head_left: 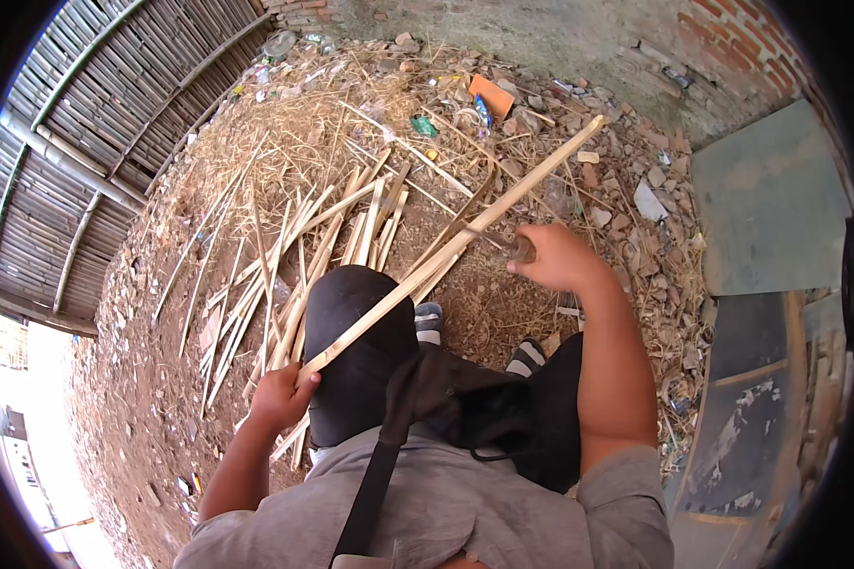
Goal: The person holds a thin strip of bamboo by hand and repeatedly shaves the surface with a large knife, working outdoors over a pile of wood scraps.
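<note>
A long pale bamboo strip [389, 302] slants across my raised knee, from near my body at the left to the far right. Its near end is gripped in my left hand [280, 396], fingers closed round it. My right hand [560, 258] is closed on the dark handle of a knife [520, 249]. The blade reaches left from the handle and meets the strip about two-thirds of the way along; part of it is hidden by the strip. Beyond and left of my knee, a loose pile of split bamboo strips [240, 313] lies on the ground.
A bamboo-slat wall [85, 142] stands at the left, and a worn brick wall [588, 47] at the back. Rubble, dry straw and litter cover the ground, with an orange piece [491, 97] among them. Flat grey-green panels [773, 204] lean at the right. My sandalled feet [525, 358] are below.
</note>
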The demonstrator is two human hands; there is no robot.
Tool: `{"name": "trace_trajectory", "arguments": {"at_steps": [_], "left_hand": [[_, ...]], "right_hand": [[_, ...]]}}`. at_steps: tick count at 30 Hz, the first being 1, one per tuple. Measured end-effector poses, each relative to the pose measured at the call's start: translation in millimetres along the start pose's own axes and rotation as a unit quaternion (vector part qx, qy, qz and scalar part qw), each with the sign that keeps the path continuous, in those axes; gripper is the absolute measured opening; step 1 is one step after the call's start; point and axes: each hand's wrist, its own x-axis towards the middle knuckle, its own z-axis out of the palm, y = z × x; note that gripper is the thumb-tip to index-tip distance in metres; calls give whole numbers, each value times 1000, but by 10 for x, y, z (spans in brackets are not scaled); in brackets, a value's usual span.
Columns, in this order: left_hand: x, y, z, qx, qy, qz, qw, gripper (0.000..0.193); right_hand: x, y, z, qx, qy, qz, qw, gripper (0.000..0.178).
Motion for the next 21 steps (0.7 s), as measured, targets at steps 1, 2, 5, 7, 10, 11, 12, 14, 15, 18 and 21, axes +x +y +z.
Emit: {"name": "trace_trajectory", "arguments": {"at_steps": [1, 2, 5, 7, 10, 11, 12, 14, 15, 18, 21], "left_hand": [[-21, 14, -36, -3, -6, -16, 1000, 51], [-42, 19, -61, -6, -12, -32, 999, 51], [-35, -8, 32, -9, 9, -26, 1000, 50], [-6, 10, 70, -15, 17, -9, 1000, 49], [3, 48, 35, -4, 23, -7, 1000, 49], [2, 55, 31, -5, 25, -4, 1000, 49], [-27, 56, 26, -6, 29, -8, 1000, 50], [-45, 6, 50, -1, 30, -9, 1000, 50], [-31, 1, 43, 6, 29, -4, 1000, 50], [-74, 69, -14, 4, 25, -23, 999, 49], [-66, 116, -19, 23, 28, -41, 998, 49]], "right_hand": [[-15, -98, -47, -76, -77, -35, 994, 57], [-28, -148, -92, -87, -67, -31, 993, 57], [138, 361, -64, 49, 73, 35, 996, 54], [201, 787, 46, 59, 191, 54, 978, 42], [211, 817, 62, 74, 265, 58, 960, 38], [183, 785, 53, 75, 226, 53, 970, 45], [153, 588, 27, 76, 222, 47, 971, 45], [29, 77, -23, 15, 73, 51, 996, 35], [24, 47, 41, 15, 74, 52, 996, 35], [98, 42, 144, -94, 19, -81, 992, 36], [310, 479, 162, 70, 93, 47, 992, 51]]}}
